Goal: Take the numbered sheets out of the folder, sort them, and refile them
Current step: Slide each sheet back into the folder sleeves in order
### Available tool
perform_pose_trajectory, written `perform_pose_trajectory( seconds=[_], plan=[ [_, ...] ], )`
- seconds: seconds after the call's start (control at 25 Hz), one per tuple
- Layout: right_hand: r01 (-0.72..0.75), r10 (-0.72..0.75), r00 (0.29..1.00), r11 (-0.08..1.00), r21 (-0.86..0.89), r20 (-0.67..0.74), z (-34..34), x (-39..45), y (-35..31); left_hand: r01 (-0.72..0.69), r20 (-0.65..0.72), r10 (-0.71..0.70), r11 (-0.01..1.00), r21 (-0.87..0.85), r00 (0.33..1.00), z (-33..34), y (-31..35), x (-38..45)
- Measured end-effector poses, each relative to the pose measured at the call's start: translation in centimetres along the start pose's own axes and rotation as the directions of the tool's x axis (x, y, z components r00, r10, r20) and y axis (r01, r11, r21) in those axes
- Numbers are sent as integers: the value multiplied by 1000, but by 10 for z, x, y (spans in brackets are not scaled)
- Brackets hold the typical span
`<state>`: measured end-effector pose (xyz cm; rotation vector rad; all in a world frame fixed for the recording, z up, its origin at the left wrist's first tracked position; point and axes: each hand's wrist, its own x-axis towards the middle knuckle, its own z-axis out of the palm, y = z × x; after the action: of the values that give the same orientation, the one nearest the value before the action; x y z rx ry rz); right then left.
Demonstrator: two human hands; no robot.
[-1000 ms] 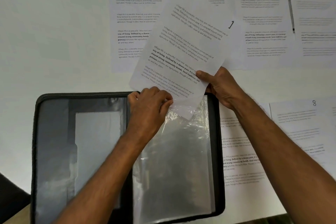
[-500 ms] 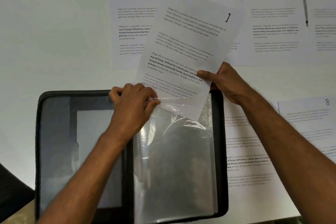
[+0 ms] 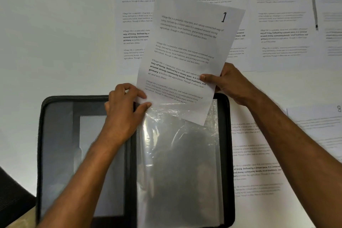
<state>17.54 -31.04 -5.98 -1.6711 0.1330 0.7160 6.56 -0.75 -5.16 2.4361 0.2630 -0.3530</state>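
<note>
Looking from the left, we see the black folder (image 3: 55, 135) lying open on the table, our left hand (image 3: 124, 114) pinching its clear sleeve (image 3: 181, 163) at the top; our right hand (image 3: 227, 85) pinches sheet 1 (image 3: 185, 52), tilted, its lower edge tucked into the sleeve's mouth.

White table (image 3: 55, 33) under folder (image 3: 59, 153), numbered sheets (image 3: 283, 24)

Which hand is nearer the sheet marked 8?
Right. The right hand grips sheet 1's edge, up-left of sheet 8. The left hand is farther left, at the sleeve's opening.
</note>
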Motion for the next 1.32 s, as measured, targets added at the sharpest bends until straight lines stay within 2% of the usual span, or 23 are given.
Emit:
perform_pose_trajectory(
  seconds=[0.12, 0.2, 0.36, 0.6, 1.32],
  plan=[
    [8, -8, 1000, 1000, 0, -3, -1, 1, -2, 94, -123, -143, 936, -338, 982, -1, -2, 5],
    [17, -17, 1000, 1000, -18, -9, -2, 0, -3, 170, -99, -232, 889, -425, 968, -4, 1, 8],
    [24, -31, 998, 992, -121, -56, -8, 0, -5, 237, -4, -259, 892, -386, 966, -8, 2, 20],
    [19, -30, 997, 989, -146, -72, -9, -2, -6, 296, 122, -270, 897, -328, 955, -13, 0, 31],
    [49, -65, 995, 982, -183, -81, -14, 2, -4, 300, 176, -255, 900, -315, 951, -14, -3, 37]
  ],
)
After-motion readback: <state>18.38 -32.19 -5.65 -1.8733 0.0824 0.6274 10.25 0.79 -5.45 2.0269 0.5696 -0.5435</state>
